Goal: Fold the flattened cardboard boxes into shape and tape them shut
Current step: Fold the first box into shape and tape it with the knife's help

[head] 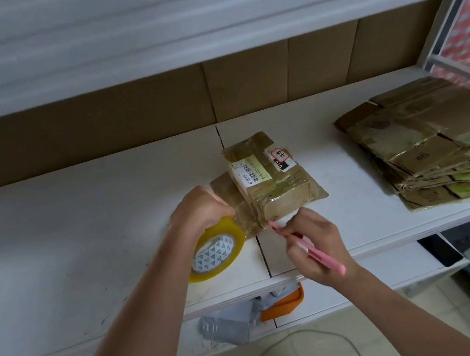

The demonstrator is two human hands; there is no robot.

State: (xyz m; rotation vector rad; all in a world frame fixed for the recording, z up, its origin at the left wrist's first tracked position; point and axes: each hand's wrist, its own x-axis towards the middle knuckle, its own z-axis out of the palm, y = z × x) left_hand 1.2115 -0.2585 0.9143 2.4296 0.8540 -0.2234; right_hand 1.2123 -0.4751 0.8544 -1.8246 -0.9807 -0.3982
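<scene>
Small cardboard box [270,178] sits mid-shelf [82,232], already taped over. Left hand [202,210] has its fingers curled round the yellow tape roll [216,253], and right hand [315,245] pinches a pink cutter [309,246] at the box's near corner (flattened stack [437,142] lies off right).

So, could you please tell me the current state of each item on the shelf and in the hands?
Cardboard box: folded into shape, on the shelf, being taped.
Tape roll: held by left hand, strip drawn to the box.
Pink cutter: gripped by right hand, tip at the tape.
Flattened boxes: stacked, unfolded.
</scene>
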